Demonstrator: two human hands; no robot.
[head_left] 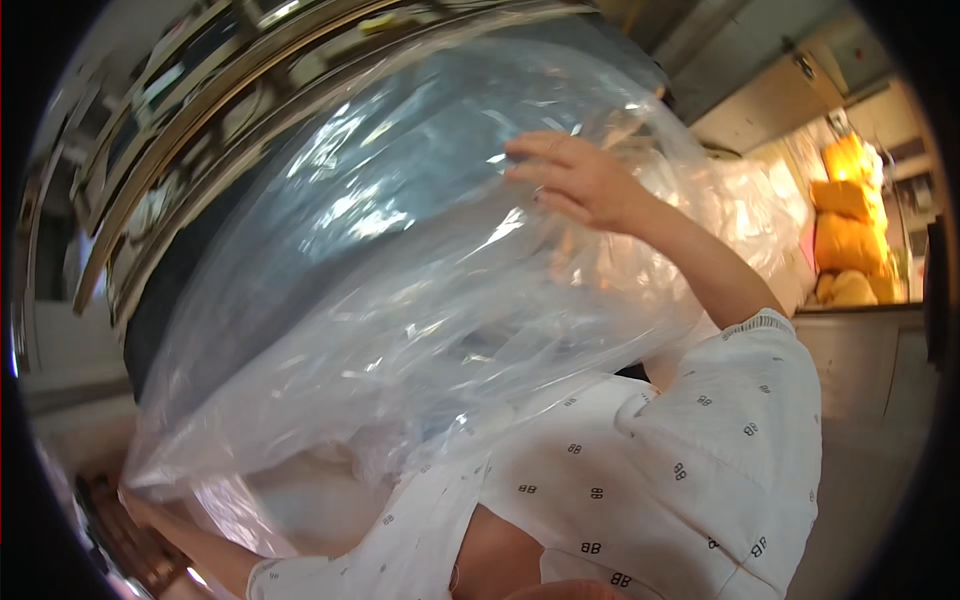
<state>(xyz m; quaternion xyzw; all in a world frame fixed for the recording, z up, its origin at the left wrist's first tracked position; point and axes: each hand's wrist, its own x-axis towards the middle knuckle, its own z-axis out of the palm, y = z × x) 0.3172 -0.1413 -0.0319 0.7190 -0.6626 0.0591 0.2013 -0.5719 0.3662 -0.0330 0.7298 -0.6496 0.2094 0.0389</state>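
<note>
A large sheet of clear plastic film (pixel 400 310) spreads in front of me, creased and shining, over a dark surface (pixel 185 285). It may be a big bag; I cannot tell. My right hand (pixel 580 182) lies on or just above the film's upper middle, palm down with its fingers stretched and slightly apart. Far out at the lower left, my left hand (pixel 138 508) is closed at the film's corner, which is drawn taut there. The left fingertips are small and partly hidden by the picture's dark rim.
Long metal rails (pixel 185 125) run along the far left side, with a small yellow item (pixel 378 24) beyond them. More bunched film (pixel 750 210) gathers at the right. Orange-yellow bundles (pixel 850 230) are stacked on a ledge at the far right, near a brownish panel (pixel 770 100).
</note>
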